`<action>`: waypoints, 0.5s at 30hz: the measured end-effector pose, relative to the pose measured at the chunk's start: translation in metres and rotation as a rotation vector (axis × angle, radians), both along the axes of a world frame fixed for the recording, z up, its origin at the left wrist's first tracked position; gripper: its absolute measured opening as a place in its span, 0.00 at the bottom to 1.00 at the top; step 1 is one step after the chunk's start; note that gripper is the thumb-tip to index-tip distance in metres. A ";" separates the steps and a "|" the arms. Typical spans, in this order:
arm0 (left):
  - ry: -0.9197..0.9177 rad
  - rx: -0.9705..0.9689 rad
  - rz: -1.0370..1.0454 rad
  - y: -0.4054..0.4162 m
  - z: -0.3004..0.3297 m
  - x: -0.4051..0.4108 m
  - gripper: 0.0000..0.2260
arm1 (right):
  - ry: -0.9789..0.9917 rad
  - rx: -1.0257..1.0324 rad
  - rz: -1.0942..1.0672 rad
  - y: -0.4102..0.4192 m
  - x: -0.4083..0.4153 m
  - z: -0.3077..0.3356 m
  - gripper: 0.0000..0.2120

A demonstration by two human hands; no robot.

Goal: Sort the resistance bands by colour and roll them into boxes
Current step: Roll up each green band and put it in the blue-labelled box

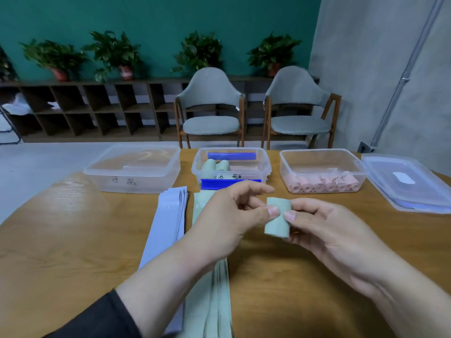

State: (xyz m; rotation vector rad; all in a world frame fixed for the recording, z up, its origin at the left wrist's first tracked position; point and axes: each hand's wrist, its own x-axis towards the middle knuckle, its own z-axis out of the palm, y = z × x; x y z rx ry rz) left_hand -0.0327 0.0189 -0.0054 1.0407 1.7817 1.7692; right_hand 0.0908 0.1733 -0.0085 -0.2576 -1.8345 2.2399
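Green roll [278, 217] pinched upright between both thumbs, left hand [227, 223] and right hand [334, 230] each closed on it. Green box [230, 164] lies straight ahead across the bench [73, 240]; either hand reaches, left slightly nearer.

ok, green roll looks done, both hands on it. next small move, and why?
Probably carry the green roll, pinched between the left hand and right hand, forward into the middle box. It looks fully wound, and that box already holds two green rolls; the right box holds pink ones.
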 end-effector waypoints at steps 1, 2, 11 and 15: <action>0.011 0.017 -0.005 0.001 0.003 -0.010 0.12 | -0.009 0.018 0.005 0.001 -0.010 0.007 0.11; 0.035 0.024 -0.010 0.002 0.007 -0.019 0.13 | -0.023 0.034 0.001 0.003 -0.021 0.012 0.12; 0.672 0.040 0.517 0.009 -0.017 -0.149 0.05 | -0.220 0.378 -0.188 0.037 -0.150 0.062 0.07; 0.922 -0.051 0.587 0.013 -0.053 -0.180 0.07 | -0.388 0.728 -0.293 0.052 -0.221 0.054 0.11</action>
